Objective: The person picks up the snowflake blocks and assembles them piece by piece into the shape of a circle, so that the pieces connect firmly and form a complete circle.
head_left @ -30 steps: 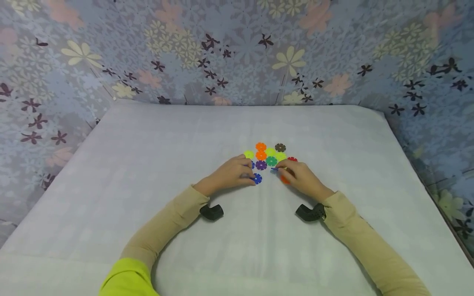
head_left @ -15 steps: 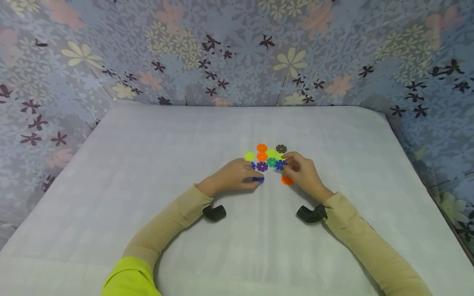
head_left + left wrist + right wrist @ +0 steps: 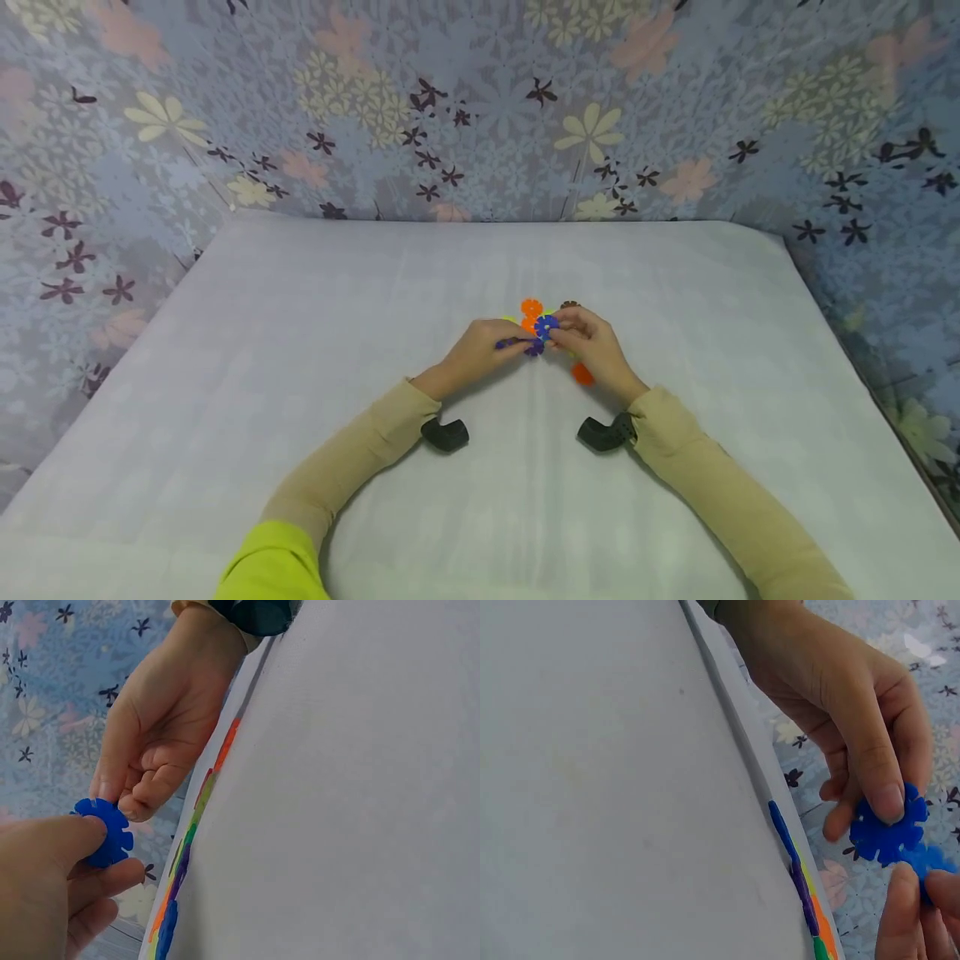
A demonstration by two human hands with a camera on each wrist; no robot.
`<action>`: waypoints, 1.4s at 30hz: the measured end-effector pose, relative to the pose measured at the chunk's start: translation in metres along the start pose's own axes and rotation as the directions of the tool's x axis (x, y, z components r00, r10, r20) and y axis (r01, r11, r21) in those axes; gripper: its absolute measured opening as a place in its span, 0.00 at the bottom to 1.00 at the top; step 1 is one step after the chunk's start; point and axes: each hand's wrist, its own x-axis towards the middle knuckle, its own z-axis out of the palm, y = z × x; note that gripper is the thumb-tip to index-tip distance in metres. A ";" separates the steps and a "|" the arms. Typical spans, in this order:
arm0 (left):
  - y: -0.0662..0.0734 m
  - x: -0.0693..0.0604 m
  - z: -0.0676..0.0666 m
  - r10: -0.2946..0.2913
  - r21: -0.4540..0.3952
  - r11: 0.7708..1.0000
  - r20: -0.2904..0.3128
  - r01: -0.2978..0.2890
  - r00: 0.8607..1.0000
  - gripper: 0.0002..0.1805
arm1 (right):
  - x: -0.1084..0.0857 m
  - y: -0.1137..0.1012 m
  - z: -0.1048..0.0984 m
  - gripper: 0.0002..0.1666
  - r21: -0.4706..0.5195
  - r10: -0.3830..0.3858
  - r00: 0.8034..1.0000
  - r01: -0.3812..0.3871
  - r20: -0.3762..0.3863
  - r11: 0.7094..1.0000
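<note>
My left hand [image 3: 483, 350] and right hand [image 3: 596, 346] meet over a group of notched plastic snowflake discs. In the left wrist view, my left thumb and fingers pinch a dark blue disc [image 3: 112, 841]. A lighter blue disc [image 3: 930, 859] sits between the right fingertips in the right wrist view. The two discs are close together at their edges; whether they interlock, I cannot tell. From the head view, one blue disc [image 3: 546, 327] faces up between the fingertips. An orange disc [image 3: 532, 307] and a purple disc [image 3: 534, 349] lie just beneath.
A brown disc [image 3: 570, 304] and another orange disc [image 3: 582, 373] lie partly hidden by the right hand. More discs are covered by the hands. A white cloth covers the table [image 3: 360, 283], with a floral curtain [image 3: 480, 108] behind. Black wrist mounts [image 3: 446, 435] hang under both forearms.
My left hand has lifted a blue disc from the table's near side. The right hand has moved left with its blue disc, and the two discs now come together.
</note>
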 end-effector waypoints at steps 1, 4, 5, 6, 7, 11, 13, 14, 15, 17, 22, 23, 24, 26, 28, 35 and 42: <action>0.001 -0.001 0.000 -0.007 -0.002 1.000 -0.006 0.006 1.000 0.05 | -0.001 0.001 0.001 0.14 0.011 -0.003 1.000 0.003 0.015 1.000; 0.003 -0.005 0.001 -0.027 -0.010 1.000 -0.020 0.026 0.999 0.05 | -0.005 0.002 0.002 0.18 0.038 -0.032 0.998 0.030 0.059 0.999; 0.003 -0.005 0.001 -0.032 -0.014 0.999 -0.027 0.032 0.999 0.05 | -0.005 0.003 0.002 0.19 0.043 -0.043 0.997 0.040 0.071 0.998; 0.003 -0.006 0.001 -0.038 -0.018 0.999 -0.035 0.037 0.999 0.05 | -0.006 0.003 0.001 0.20 0.049 -0.049 0.996 0.046 0.075 0.998; 0.003 -0.006 0.001 -0.041 -0.032 0.999 -0.046 0.040 0.998 0.05 | -0.006 0.004 0.001 0.20 0.051 -0.053 0.995 0.049 0.078 0.997; 0.002 -0.007 0.002 -0.050 -0.080 0.996 -0.095 0.042 0.994 0.05 | -0.008 0.004 0.000 0.21 0.057 -0.057 0.994 0.052 0.093 0.997; 0.001 -0.007 0.003 -0.053 -0.101 0.994 -0.111 0.042 0.992 0.05 | -0.008 0.004 0.000 0.21 0.054 -0.056 0.993 0.051 0.102 0.997; 0.001 -0.007 0.004 -0.055 -0.103 0.994 -0.116 0.043 0.992 0.05 | -0.008 0.004 0.000 0.21 0.053 -0.055 0.993 0.050 0.106 0.997; 0.001 -0.007 0.004 -0.060 -0.104 0.993 -0.116 0.047 0.991 0.05 | -0.008 0.003 0.001 0.21 0.054 -0.052 0.993 0.047 0.107 0.997; 0.002 -0.006 0.003 -0.072 -0.109 0.992 -0.105 0.061 0.992 0.04 | -0.009 0.002 0.001 0.22 0.054 -0.043 0.993 0.037 0.113 0.998; 0.017 -0.002 -0.007 -0.131 -0.235 0.966 -0.087 0.107 0.988 0.03 | -0.009 -0.001 0.005 0.20 0.102 -0.002 0.990 -0.013 0.143 0.995; 0.021 -0.001 -0.009 -0.140 -0.265 0.958 -0.087 0.112 0.986 0.03 | -0.009 -0.001 0.006 0.18 0.115 0.004 0.989 -0.021 0.146 0.993; 0.025 0.000 -0.011 -0.149 -0.294 0.949 -0.087 0.118 0.985 0.04 | -0.008 -0.001 0.006 0.16 0.129 0.006 0.989 -0.025 0.147 0.991; 0.030 0.001 -0.015 -0.160 -0.320 0.939 -0.080 0.127 0.984 0.04 | -0.007 -0.001 0.008 0.13 0.149 0.010 0.989 -0.032 0.145 0.988; 0.033 0.002 -0.016 -0.164 -0.298 0.945 -0.069 0.137 0.984 0.04 | -0.007 -0.002 0.008 0.11 0.163 0.021 0.989 -0.045 0.146 0.986; 0.038 0.004 -0.014 -0.125 -0.221 0.970 -0.095 0.101 0.988 0.02 | -0.007 -0.003 0.009 0.14 0.213 0.079 0.990 -0.103 0.118 0.972; 0.034 0.000 -0.011 -0.126 -0.252 0.963 -0.106 0.096 0.986 0.02 | -0.009 -0.002 0.010 0.15 0.189 0.066 0.989 -0.090 0.129 0.978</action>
